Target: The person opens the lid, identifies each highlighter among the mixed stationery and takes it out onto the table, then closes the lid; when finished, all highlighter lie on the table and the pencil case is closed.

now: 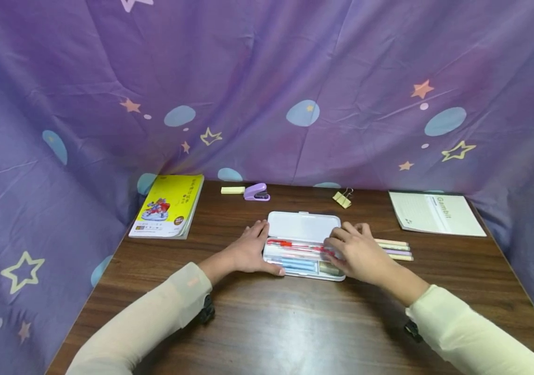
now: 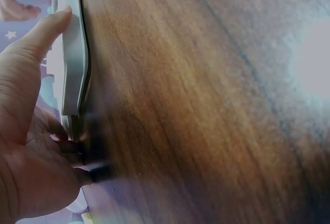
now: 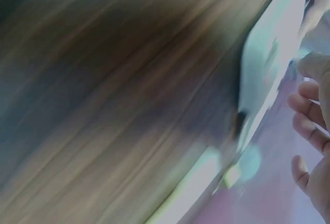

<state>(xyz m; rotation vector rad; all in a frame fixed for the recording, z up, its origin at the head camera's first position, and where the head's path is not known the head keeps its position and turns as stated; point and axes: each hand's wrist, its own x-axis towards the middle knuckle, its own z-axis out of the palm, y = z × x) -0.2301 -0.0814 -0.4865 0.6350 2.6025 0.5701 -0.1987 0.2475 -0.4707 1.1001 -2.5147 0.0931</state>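
A white pencil case [image 1: 304, 226] lies with its lid folded back on the table. In it are red-marked clear pens [image 1: 290, 245], light blue sticks [image 1: 297, 264] and an olive-coloured piece [image 1: 330, 269] in the front right compartment. My left hand [image 1: 250, 249] rests against the case's left end, thumb on its front edge, fingers spread along the side. Over the right end is my right hand [image 1: 358, 252], its fingers loosely bent above the pens. The right wrist view shows nothing between those fingers [image 3: 309, 131]. Several pastel pens [image 1: 395, 250] lie just right of the case, partly behind that hand.
A yellow book [image 1: 168, 205] lies at the left, a pale notebook [image 1: 435, 213] at the right. Along the back are a pale yellow block [image 1: 232, 190], a purple stapler [image 1: 256, 192] and a yellow binder clip [image 1: 342, 198]. A purple curtain [image 1: 257, 88] hangs behind.
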